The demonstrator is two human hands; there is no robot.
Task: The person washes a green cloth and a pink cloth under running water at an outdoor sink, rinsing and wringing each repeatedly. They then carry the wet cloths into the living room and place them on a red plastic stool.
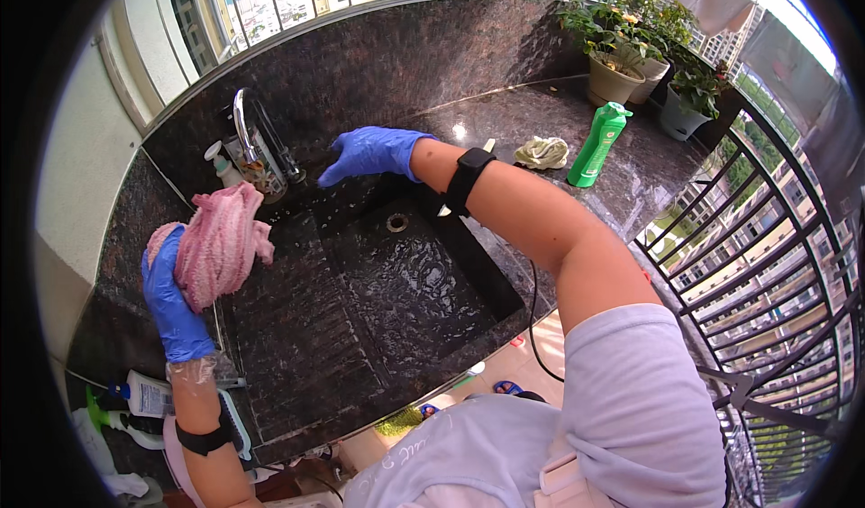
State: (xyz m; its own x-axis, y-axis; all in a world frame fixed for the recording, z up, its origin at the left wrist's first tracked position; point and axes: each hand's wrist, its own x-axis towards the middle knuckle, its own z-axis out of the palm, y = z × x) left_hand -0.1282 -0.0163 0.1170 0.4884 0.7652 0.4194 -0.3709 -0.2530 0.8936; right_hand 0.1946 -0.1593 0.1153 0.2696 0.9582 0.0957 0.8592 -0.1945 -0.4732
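In a blue rubber glove, my left hand (165, 298) grips a bunched pink striped cloth (219, 244) at the left of the dark stone sink (486, 346). Ridges of a built-in washboard (297, 325) run along the sink's left part. My right hand (375, 151), gloved the same way, is held over the back edge of the basin, its thumb apart from the fingers and nothing in it. Left of it stands a chrome faucet (241, 126). Rippling water (426, 278) covers the basin floor near the round drain (397, 222).
A pump bottle (223, 163) and a patterned container (260, 170) stand behind the faucet. On the right counter are a crumpled pale cloth (542, 153) and a green bottle (599, 144), with potted plants (611, 79) behind. A white bottle (150, 394) lies near my left forearm. Metal railing (763, 217) bounds the right.
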